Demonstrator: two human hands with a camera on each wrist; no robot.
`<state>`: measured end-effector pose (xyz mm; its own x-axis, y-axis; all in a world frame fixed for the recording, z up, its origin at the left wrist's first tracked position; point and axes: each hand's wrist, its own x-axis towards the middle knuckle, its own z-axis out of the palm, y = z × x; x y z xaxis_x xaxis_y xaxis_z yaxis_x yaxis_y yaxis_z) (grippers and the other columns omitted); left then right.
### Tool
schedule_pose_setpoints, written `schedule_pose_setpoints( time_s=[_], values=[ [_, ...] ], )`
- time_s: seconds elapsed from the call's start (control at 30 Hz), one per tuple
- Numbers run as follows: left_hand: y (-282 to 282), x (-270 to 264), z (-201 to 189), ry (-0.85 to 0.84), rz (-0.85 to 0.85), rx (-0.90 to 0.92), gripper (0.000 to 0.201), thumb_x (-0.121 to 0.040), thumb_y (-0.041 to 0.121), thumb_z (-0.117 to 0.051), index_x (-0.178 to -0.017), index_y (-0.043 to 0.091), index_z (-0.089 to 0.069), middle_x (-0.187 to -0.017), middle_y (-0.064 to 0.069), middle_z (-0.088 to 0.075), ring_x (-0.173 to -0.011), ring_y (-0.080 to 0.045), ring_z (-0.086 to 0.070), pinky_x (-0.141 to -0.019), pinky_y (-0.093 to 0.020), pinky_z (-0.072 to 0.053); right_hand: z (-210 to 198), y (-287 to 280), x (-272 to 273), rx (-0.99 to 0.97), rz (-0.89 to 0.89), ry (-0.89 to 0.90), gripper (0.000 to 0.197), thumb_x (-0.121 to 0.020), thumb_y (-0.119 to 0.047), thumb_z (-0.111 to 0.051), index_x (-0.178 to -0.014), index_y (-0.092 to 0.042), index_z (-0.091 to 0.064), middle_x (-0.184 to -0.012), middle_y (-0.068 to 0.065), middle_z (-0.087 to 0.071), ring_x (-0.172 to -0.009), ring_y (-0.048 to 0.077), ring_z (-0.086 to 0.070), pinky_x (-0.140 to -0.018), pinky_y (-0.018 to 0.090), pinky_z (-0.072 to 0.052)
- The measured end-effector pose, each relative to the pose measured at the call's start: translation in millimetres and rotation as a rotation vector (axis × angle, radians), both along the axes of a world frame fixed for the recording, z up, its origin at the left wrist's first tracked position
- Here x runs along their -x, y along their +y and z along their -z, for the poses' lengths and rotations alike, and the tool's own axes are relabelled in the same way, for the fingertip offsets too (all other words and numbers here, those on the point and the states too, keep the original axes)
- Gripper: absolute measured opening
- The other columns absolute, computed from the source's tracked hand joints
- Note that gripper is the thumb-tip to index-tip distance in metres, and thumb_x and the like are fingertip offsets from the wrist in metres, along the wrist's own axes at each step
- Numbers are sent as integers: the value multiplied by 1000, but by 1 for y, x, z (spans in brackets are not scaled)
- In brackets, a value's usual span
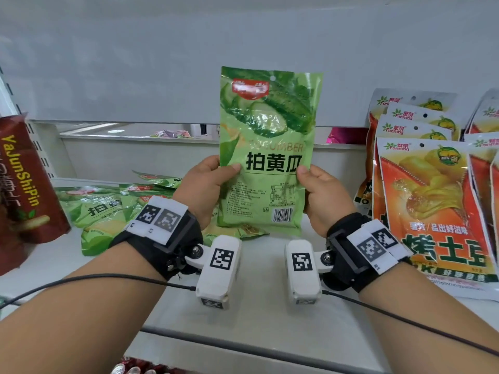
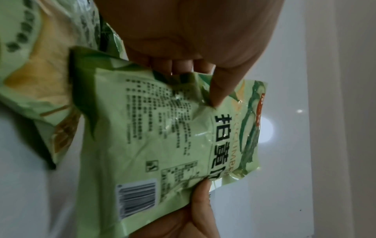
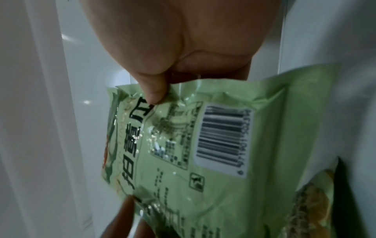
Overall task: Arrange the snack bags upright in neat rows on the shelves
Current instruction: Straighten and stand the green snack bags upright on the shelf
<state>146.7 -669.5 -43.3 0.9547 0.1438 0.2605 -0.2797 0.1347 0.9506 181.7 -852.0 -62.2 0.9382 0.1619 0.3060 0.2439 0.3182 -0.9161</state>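
Holding a green cucumber snack bag (image 1: 266,152) upright above the middle of the white shelf (image 1: 256,314), both hands are seen gripping it at mid-height. The left hand (image 1: 201,188) is pinched on the bag's left edge, thumb on the printed front and fingers curled behind; the right hand (image 1: 325,197) is clamped the same way on the right edge. From the wrist views each thumb is seen pressed into the foil, which is creased under it. The bag's bottom seam is judged to hang just above the shelf surface, though contact cannot be ruled out.

More green cucumber bags (image 1: 108,211) are left lying flat in a loose pile toward the shelf's left side, behind the left wrist. A row of orange potato-snack bags (image 1: 426,190) is already stood upright along the right end, and a dark red bag (image 1: 24,182) is propped at the left edge.

The step in hand is judged to be the standing of the first cucumber bag. For the next move, the bag would need to be carried toward the shelf's back panel (image 1: 162,76), set down on its bottom seam and leaned so that it does not slump; as the foil is thin and soft, support from behind is likely to be needed before it is released.
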Motion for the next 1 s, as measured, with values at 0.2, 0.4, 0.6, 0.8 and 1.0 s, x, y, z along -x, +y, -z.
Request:
schedule_pose_setpoints(
  time_s=[0.2, 0.4, 0.6, 0.8, 1.0],
  values=[
    [-8, -1, -13, -38, 39, 11, 15, -91, 4, -55, -93, 12, -68, -79, -4, -75, -70, -18, -70, -63, -30, -57, -8, -2, 5, -124, 2, -49, 13, -90, -10, -54, -93, -16, -66, -87, 2, -73, -80, 19, -69, -73, 36, -58],
    [-18, 1, -12, -27, 13, -89, 15, -90, 5, -57, -91, 16, -68, -73, 0, -72, -60, -15, -60, -57, -27, -47, -19, -7, 11, -254, 34, -49, 13, -85, -1, -55, -93, -9, -62, -93, 12, -67, -90, 29, -62, -85, 44, -53],
    [-23, -1, -12, -33, -8, -94, 18, -91, 3, -56, -101, 12, -66, -73, 3, -72, -64, -14, -63, -60, -24, -48, -20, -6, 13, -254, 49, -48, 14, -88, 1, -53, -95, -7, -61, -100, 18, -63, -100, 32, -58, -93, 50, -48],
    [-23, -1, -12, -58, 2, -54, 18, -91, 1, -54, -92, 13, -67, -68, 5, -73, -55, -7, -66, -48, -17, -49, -20, -7, 12, -254, 14, -77, 14, -84, -3, -57, -95, -10, -62, -98, 14, -66, -94, 29, -62, -88, 46, -52],
    [-21, 1, -12, -44, 18, -17, 17, -91, 0, -54, -95, 12, -66, -68, 2, -73, -54, -9, -66, -46, -17, -49, -17, -8, 9, -178, -34, -165, 33, -61, -14, -70, -94, -15, -64, -85, 0, -73, -82, 17, -69, -73, 31, -56]
  ],
)
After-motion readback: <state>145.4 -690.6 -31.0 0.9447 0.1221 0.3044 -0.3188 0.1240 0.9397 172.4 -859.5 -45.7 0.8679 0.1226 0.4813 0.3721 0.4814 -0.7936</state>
